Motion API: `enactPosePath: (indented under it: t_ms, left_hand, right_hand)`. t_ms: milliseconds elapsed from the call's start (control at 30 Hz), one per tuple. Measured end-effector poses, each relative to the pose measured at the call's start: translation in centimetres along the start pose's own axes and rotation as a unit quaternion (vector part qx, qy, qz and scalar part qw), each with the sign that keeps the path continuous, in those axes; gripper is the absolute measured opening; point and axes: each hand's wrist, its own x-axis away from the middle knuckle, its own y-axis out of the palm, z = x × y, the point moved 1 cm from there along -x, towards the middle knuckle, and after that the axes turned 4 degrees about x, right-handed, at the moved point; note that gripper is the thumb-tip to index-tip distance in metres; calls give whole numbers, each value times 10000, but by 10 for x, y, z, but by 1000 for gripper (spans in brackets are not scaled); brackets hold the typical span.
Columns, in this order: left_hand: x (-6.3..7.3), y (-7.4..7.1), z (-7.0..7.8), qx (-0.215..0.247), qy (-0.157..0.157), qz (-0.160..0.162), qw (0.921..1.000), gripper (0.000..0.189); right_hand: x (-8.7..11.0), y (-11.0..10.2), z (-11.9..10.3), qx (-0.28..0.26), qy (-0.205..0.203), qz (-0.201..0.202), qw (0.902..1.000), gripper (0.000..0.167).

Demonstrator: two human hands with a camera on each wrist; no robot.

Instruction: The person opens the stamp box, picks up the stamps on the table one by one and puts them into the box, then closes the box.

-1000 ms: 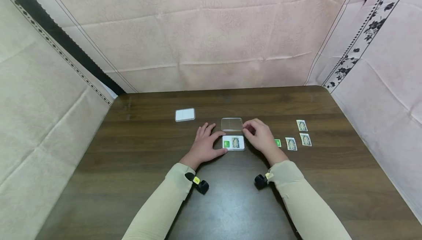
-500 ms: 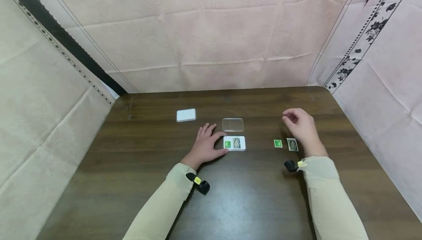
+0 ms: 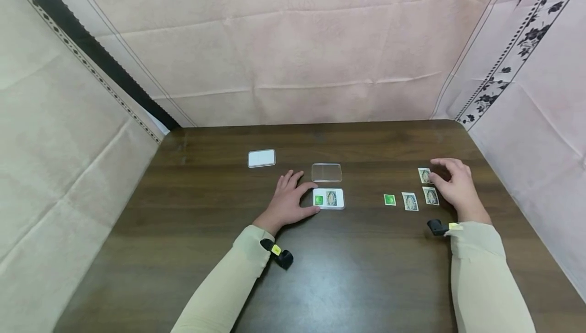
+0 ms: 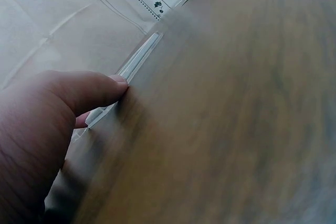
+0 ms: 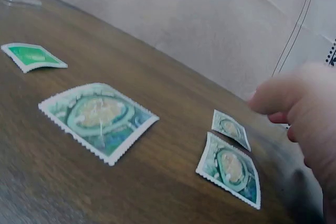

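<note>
My left hand (image 3: pixel 288 202) holds a small flat plastic case (image 3: pixel 341 199) by its left end, thumb at the near edge, index finger at the far edge. Against a white backing in the case lie a green stamp (image 3: pixel 319 200) and a stamp with an oval picture (image 3: pixel 331 199). To the right, my right hand (image 3: pixel 459 186) has thumb and index finger apart beside the farthest loose oval-picture stamp (image 3: pixel 423 175). Two more like it, a nearer stamp (image 3: pixel 430 195) and a left-hand stamp (image 5: pixel 100 120), lie close by, with a loose green stamp (image 5: pixel 34 56) further left.
Just beyond the case lies a clear plastic lid (image 3: pixel 326 172). Another white flat case (image 3: pixel 261 158) sits at the back left. All rest on a brown wooden table (image 3: pixel 320 272), with pale cloth (image 3: pixel 297 58) hanging behind its far edge.
My right hand has moved from beside the case out to the far right, reaching the loose stamps, which are uncovered again. My left hand keeps its place on the case.
</note>
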Motion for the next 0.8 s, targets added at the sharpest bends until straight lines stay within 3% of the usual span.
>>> enactPosePath:
  t_ms: [333, 800]
  left_hand:
    - [1, -1, 3, -54, -80, -68, 9999, 60]
    - [1, -2, 4, -63, -48, -39, 10000, 60]
  right_hand:
    - [-5, 4, 5, 718, -18, -629, 9954, 44]
    - [-6, 5, -1, 862, 264, -780, 9929, 45]
